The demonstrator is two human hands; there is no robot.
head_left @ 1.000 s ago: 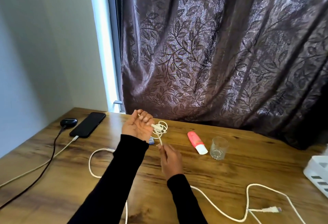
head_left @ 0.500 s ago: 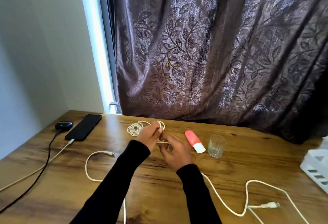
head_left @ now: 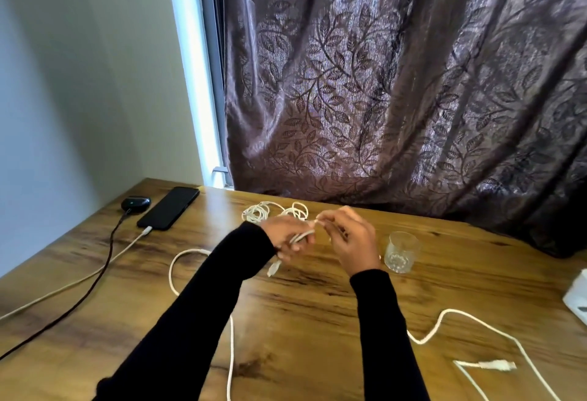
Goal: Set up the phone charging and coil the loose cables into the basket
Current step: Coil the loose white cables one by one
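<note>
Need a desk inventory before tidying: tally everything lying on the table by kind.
White cables: 3
Black cable: 1
Phone: 1
Black earbud case: 1
Glass tumbler: 1
White basket: 1
Total: 8

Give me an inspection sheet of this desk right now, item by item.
Surface: wooden table.
Job's things: phone at far left with a white cable plugged in; basket at right edge.
Clutter: glass; black case on a dark lead.
Hands: left hand grips a thin white coil; right hand pinches its strand.
Cables: loose cord at near right, its plug lying on the table; another loops under the left arm.
Surroundings: curtain, wall, window strip.
</note>
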